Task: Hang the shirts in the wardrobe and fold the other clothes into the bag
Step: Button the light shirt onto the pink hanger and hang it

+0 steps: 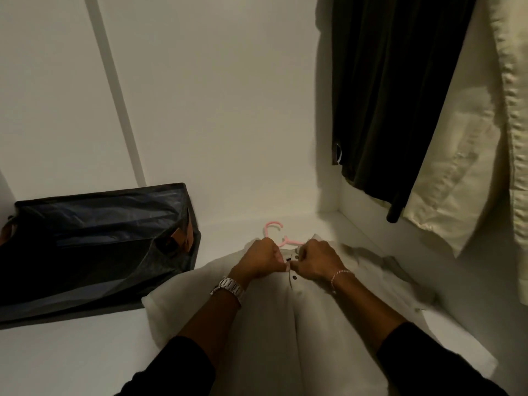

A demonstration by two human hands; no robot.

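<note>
A pale cream button-front shirt (285, 324) lies flat on the white wardrobe floor (71, 361), with its collar pointing to the back wall. A pink plastic hanger (275, 228) is inside the shirt, and its hook sticks out past the collar. Both hands meet at the top of the placket, close to the collar. The left hand (261, 257), with a silver metal watch (230, 288) on the wrist, has its fingers curled and pinches the left edge of the shirt front. The right hand (315, 260), with a thin silver bracelet (338, 277), pinches the right edge beside a dark button (294, 278). A large dark blue fabric bag (94, 241) stands open to the left of the shirt, near it. On the right, a dark hanging garment (394, 95) and a cream hanging garment (468, 152) hang side by side above the floor.
</note>
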